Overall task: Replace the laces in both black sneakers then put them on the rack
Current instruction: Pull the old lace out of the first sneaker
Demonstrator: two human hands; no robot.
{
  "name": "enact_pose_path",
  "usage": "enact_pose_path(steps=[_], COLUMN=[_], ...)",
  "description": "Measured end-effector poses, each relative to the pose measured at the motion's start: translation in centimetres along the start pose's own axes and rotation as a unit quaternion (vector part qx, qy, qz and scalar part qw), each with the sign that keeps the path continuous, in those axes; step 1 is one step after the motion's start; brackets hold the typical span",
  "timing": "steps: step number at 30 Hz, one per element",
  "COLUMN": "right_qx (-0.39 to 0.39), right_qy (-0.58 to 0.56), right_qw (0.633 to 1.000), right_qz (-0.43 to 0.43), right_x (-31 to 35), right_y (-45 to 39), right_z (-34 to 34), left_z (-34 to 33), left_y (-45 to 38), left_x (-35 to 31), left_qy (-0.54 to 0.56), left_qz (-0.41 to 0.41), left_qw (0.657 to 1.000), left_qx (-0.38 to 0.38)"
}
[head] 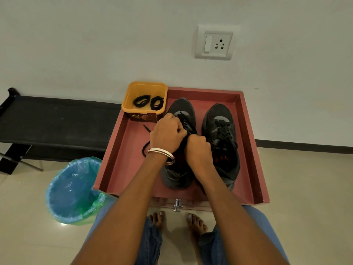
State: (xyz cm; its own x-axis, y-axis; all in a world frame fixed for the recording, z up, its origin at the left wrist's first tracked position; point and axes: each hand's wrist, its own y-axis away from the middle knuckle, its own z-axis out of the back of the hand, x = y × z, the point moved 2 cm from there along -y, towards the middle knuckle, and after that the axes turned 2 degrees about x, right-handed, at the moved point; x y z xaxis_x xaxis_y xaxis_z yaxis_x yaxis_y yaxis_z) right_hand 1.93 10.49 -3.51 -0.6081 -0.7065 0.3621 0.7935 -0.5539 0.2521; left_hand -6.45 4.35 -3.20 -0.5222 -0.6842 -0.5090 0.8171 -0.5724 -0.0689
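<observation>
Both hands work over the left sneaker (179,169): left hand (167,133) grips its lace (145,149) at the eyelets, right hand (197,149) clenches the tongue area. Yellow tub (145,87) with two coiled laces (149,101) occupies the tray's (248,150) far-left corner. Right sneaker (222,142), laced, stands just beside the left sneaker, toward the tray's right edge.

**Both hands at the left sneaker's laces**

On a shallow red wooden tray (248,142) stood two black lace-up sneakers, side by side. The left hand (167,133) and right hand (197,150) curled over the left black sneaker (182,108), gripping its black lace (146,128), whose loose end trailed across the tray. The right black sneaker (221,131) remained laced. A yellow plastic tub (144,110) held two coiled black laces (149,101).
</observation>
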Motion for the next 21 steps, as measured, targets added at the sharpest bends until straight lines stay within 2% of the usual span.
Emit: enact_pose_path(steps=[4, 6, 7, 8, 11, 15, 16, 17, 21], right_qx=[0.005, 0.000, -0.004, -0.008, -0.021, -0.029, -0.027, -0.026, -0.024], right_qy=[0.007, 0.016, 0.023, 0.029, 0.043, 0.045, 0.040, 0.036, 0.026], right_qw=[1.000, 1.000, 1.000, 1.000, 0.999, 0.999, 0.999, 0.999, 0.999], right_qz=[-0.003, -0.002, -0.002, -0.003, -0.002, 0.004, 0.001, -0.003, -0.012], right_x=[0.0, 0.1, 0.1, 0.2, 0.4, 0.5, 0.4, 0.3, 0.1], right_y=[0.0, 0.1, 0.1, 0.1, 0.2, 0.2, 0.1, 0.0, 0.0], right_z=[-0.1, -0.1, -0.1, -0.1, -0.1, -0.3, -0.3, -0.2, -0.2], left_z=[0.6, 0.9, 1.2, 1.5, 2.1, 2.4, 2.3, 2.2, 2.4], left_y=[0.2, 0.4, 0.4, 0.3, 0.3, 0.2, 0.1, -0.2, -0.6], left_x=[-0.1, -0.1, 0.1, 0.3, 0.5, 0.5, 0.6, 1.0, 2.0], left_qy=[0.140, 0.216, 0.275, 0.353, 0.576, 0.695, 0.702, 0.691, 0.537], left_qz=[0.068, 0.107, 0.136, 0.167, 0.201, 0.210, 0.209, 0.203, 0.174], left_qw=[0.987, 0.969, 0.948, 0.915, 0.780, 0.667, 0.660, 0.675, 0.815], left_qx=[-0.030, -0.061, -0.084, -0.105, -0.139, -0.166, -0.164, -0.160, -0.129])
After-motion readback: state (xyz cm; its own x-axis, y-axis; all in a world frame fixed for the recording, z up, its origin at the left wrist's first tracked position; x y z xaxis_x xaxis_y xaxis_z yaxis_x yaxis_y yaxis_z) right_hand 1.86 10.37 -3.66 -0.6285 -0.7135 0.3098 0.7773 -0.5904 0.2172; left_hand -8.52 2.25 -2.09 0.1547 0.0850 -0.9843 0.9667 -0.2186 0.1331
